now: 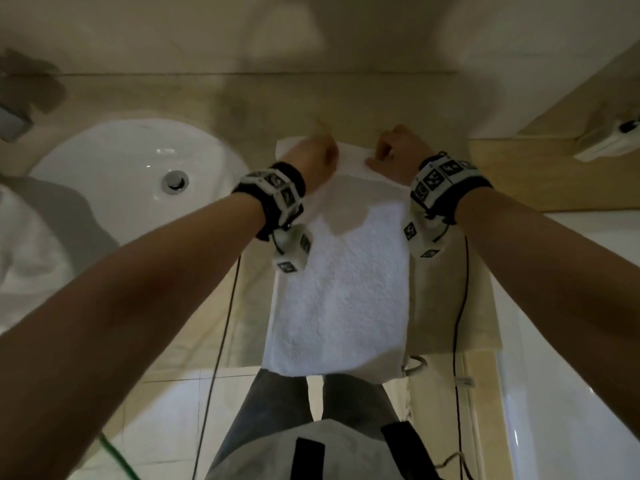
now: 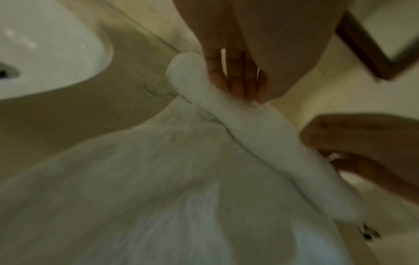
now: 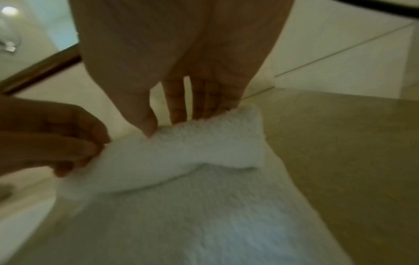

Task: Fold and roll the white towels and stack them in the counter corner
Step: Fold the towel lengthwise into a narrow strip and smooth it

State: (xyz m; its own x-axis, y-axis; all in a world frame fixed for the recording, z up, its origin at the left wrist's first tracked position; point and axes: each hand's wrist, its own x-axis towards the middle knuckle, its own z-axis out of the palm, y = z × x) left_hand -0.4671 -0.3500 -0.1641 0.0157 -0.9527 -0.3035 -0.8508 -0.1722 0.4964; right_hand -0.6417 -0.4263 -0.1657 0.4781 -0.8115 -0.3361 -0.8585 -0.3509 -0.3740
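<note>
A white towel (image 1: 339, 289), folded into a long strip, lies on the beige counter (image 1: 450, 292). Its near end hangs over the front edge. The far end is turned over into a small roll (image 2: 249, 129) close to the back wall. My left hand (image 1: 317, 154) grips the roll's left part, with its fingers (image 2: 238, 80) curled down onto it. My right hand (image 1: 391, 150) pinches the right part of the roll (image 3: 192, 154) between thumb and fingers (image 3: 176, 104). Each hand shows in the other's wrist view, the right hand (image 2: 362, 143) and the left hand (image 3: 52, 139).
A white sink basin (image 1: 138, 174) with a metal drain (image 1: 175, 180) sits left of the towel. More white cloth (image 1: 27, 244) lies at the far left. A white box (image 1: 609, 140) rests on a ledge at the right. Thin cables hang from both wrists.
</note>
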